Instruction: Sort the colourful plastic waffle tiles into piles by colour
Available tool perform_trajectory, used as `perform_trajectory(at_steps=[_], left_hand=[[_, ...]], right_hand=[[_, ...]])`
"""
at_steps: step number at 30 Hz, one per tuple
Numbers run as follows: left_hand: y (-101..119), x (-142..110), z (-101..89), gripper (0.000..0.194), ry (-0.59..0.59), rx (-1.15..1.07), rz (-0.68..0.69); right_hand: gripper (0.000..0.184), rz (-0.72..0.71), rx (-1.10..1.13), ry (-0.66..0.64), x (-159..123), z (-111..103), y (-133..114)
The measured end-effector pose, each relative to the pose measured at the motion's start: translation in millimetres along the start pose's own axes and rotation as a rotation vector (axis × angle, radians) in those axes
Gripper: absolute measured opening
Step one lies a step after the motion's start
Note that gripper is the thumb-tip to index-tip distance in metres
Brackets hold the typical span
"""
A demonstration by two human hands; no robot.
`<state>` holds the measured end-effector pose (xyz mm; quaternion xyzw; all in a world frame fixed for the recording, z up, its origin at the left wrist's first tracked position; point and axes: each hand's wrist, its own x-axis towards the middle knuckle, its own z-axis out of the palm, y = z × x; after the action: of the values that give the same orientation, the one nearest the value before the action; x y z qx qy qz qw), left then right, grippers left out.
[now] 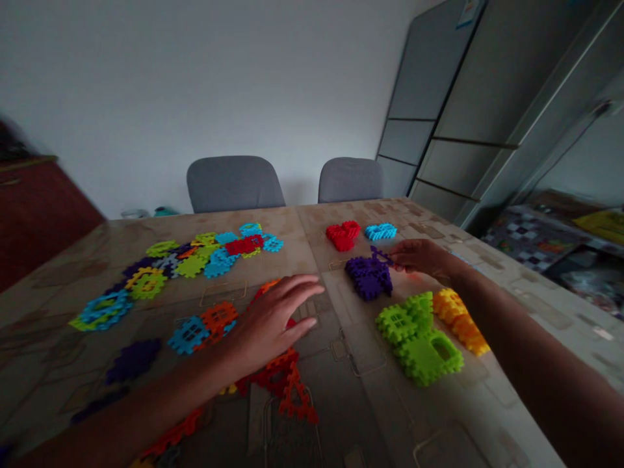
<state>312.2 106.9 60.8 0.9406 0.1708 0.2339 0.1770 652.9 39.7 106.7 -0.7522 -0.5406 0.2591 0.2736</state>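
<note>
My right hand [414, 255] pinches a small purple interlocking tile [381, 255] at the edge of a pile of purple tiles [366, 278]. My left hand [290, 305] hovers with fingers apart over mixed red and orange tiles [297, 396], holding nothing. Nearer me than the purple pile lie stacked green tiles [424, 354], one with a window grid. Beside them, partly behind my right forearm, is a row of yellow tiles [458, 318]. Red tiles [343, 235] and light blue tiles [381, 231] form two small piles farther back.
Mixed-colour tiles [190, 263] spread over the table's left side. Blue and orange window tiles [189, 335] and a loose purple tile [134, 361] lie near my left forearm. Two grey chairs [234, 185] stand behind the table [351, 403]. A tall cabinet [448, 97] rises at the right.
</note>
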Motion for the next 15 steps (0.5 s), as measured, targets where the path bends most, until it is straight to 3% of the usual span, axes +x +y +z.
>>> perform_trajectory(at_steps=[7,15], left_hand=[[-12.0,-24.7,1.5,0.034,-0.038,-0.024,-0.010],[-11.0,-40.5,-7.1,0.031,-0.078,-0.021,-0.042]], right_hand=[[0.029,0.160,-0.044,-0.015,3.9,1.2,34.7],[0.025,0.232,-0.145,-0.152,4.3,2.6,43.8]])
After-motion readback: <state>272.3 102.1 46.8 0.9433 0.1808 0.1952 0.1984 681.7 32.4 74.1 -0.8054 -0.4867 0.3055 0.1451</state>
